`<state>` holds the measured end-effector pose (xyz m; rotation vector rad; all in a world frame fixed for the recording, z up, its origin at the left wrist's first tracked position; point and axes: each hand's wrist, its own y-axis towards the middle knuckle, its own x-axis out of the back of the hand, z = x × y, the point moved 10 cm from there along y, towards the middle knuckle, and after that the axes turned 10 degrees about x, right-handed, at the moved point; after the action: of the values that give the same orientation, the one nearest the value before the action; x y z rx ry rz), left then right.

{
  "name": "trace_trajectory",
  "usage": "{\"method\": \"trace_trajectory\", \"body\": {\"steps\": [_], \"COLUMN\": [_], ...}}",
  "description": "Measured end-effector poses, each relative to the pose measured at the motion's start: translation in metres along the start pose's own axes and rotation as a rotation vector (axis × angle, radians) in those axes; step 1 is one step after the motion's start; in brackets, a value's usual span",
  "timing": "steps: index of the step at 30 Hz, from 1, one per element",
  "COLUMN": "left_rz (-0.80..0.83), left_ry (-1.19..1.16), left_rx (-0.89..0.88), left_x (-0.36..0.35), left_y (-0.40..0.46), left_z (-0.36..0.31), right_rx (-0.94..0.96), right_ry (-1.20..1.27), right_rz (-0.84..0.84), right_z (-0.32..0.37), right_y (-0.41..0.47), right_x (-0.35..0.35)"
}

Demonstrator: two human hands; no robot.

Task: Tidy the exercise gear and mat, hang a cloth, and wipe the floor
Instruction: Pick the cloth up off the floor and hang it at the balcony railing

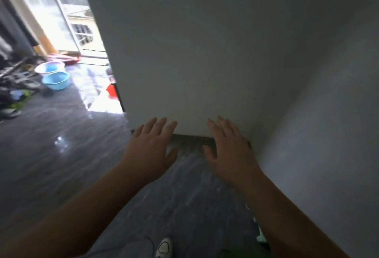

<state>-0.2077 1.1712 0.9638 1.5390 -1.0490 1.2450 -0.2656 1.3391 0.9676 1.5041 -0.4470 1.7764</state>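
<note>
Blue basins [55, 77] far left, blurred. My left hand [150, 151] open, empty, above glossy dark floor [61, 155]. My right hand [229, 149] open, empty, near white wall [205, 52]. Floor looks slick, hard. Mat, cloth unseen; green scrap [235, 253] unclear.

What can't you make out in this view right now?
- Mat, exercise gear, cloth: not identifiable anywhere in the head view.
- Green thing: cut off by the bottom edge.
- Red thing: half hidden behind the wall.
- Clutter at far left: motion blur, items unreadable.
- Whether the left hand or right hand touches the wall: unclear.
</note>
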Motion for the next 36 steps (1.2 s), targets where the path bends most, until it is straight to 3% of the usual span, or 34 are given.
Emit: {"method": "trace_trajectory", "body": {"steps": [11,25,30,36], "left_rz": [-0.076,-0.083,-0.062,-0.04], "left_ry": [-0.053,-0.009,-0.011,-0.027], "left_rx": [0.568,1.127,1.243,1.337], "left_x": [0.045,0.089,0.086,0.064], "left_y": [-0.169,-0.483,-0.528,-0.519], "left_z": [0.284,0.674,0.751,0.831], "right_rx": [0.473,0.879,0.985,1.06], "right_ry": [0.057,0.178,0.19,0.185], "right_rz": [0.161,0.352,0.448,0.566], "right_z": [0.298,0.767,0.866,0.931], "right_y": [0.053,0.035,0.045,0.092], "right_x": [-0.091,-0.261,-0.304,-0.365]}}
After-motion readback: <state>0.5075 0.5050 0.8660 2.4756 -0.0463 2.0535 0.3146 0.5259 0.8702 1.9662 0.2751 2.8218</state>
